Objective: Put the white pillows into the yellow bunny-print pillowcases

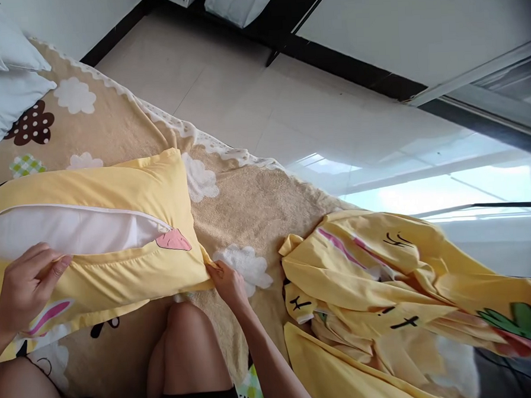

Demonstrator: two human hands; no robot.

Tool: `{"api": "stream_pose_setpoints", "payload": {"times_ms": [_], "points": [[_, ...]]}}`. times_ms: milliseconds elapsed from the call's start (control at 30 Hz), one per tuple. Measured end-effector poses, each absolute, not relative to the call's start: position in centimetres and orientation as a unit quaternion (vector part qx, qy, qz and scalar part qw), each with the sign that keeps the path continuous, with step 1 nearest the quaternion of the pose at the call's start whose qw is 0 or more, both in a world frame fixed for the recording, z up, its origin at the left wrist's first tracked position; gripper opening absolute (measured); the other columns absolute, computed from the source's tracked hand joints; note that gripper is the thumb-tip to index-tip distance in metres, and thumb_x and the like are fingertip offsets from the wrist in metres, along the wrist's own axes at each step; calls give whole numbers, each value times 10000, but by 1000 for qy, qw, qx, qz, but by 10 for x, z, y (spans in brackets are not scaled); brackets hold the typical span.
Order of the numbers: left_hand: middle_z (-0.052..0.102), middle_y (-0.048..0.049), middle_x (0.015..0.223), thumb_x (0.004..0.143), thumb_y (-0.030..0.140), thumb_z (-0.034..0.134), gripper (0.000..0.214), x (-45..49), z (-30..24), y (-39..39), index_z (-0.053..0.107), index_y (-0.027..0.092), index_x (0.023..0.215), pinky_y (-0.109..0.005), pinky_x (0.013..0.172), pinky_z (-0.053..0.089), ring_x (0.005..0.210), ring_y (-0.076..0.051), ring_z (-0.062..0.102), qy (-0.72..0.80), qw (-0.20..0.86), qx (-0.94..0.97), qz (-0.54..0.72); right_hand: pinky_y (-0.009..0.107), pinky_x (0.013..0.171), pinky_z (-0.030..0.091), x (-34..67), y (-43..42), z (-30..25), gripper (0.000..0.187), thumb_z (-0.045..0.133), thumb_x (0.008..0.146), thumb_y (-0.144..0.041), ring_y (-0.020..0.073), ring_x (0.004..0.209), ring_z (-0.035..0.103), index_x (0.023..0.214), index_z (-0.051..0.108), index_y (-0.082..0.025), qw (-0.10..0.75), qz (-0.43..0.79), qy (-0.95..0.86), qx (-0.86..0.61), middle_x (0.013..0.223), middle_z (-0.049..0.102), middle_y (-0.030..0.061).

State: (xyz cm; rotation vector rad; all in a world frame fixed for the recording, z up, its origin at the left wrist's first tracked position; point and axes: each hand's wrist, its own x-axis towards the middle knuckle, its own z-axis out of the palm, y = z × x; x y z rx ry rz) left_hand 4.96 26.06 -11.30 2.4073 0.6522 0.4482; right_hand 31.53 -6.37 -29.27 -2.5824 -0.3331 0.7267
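Observation:
A yellow pillowcase (131,277) lies before my knees with a white pillow (71,227) inside it. Its long zipped opening gapes, and the white pillow shows through the gap. My left hand (32,288) pinches the lower edge of that opening between thumb and fingers. At the case's right end, my right hand (228,284) has its fingers closed on the lower corner. A pink printed patch (174,240) sits at the right end of the opening. Part of the pillowcase runs out of view on the left.
A crumpled yellow printed cloth (376,276) lies to the right on the tan cloud-patterned blanket (266,205). White pillows (5,76) rest at the upper left. Beyond the blanket's edge is a tiled floor (224,88), with a white bag (240,4) at the back.

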Motion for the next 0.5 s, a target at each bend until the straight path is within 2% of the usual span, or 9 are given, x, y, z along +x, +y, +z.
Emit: {"api": "stream_pose_setpoints", "payload": {"times_ms": [67,133,233,300,333,400,500], "points": [[470,34,648,927,218,554,185,51,-110,259,568,204,744,-219,570,375,583,-93,453,225,342,900,149,363,706,408,315,-65,-288,315,480,774,-452,241,779,568,812,638,-183,197,240,-97,-945,853,654,108],[524,19,686,949,232,508,213,55,-100,253,553,200,743,-221,601,398,624,-105,495,184,394,898,69,435,835,425,309,-61,-265,342,473,795,-419,293,961,585,949,651,-171,211,174,-122,-954,1049,649,160],[564,9,703,983,273,417,288,67,-78,242,530,202,728,-225,620,407,648,-120,524,114,426,888,-131,468,1001,374,289,-35,-205,405,499,888,-410,291,1202,526,1221,588,-198,286,81,-349,-889,1262,603,164],[605,4,764,988,278,386,285,77,-66,239,545,210,762,-224,676,429,716,-131,564,53,439,865,-239,438,1039,348,275,-6,-166,461,533,919,-423,259,1235,517,1322,527,-200,284,119,-537,-785,1272,612,152],[632,0,823,984,268,384,264,83,-63,239,564,216,797,-225,724,444,778,-139,589,18,448,850,-276,420,1032,351,271,9,-151,444,569,913,-439,241,1188,548,1288,553,-203,248,159,-607,-738,1212,645,130],[670,-7,920,956,209,389,241,97,-65,239,599,226,840,-229,792,459,860,-151,619,-40,461,826,-321,390,991,369,267,31,-136,352,673,853,-460,216,1007,617,1078,654,-190,139,231,-686,-676,1001,702,75],[706,-3,904,868,131,439,243,126,-91,224,639,229,771,-228,767,474,801,-153,638,-85,436,842,-306,400,966,370,270,38,-138,229,772,768,-385,197,742,622,715,676,-184,-41,257,-716,-648,692,673,18]]}}
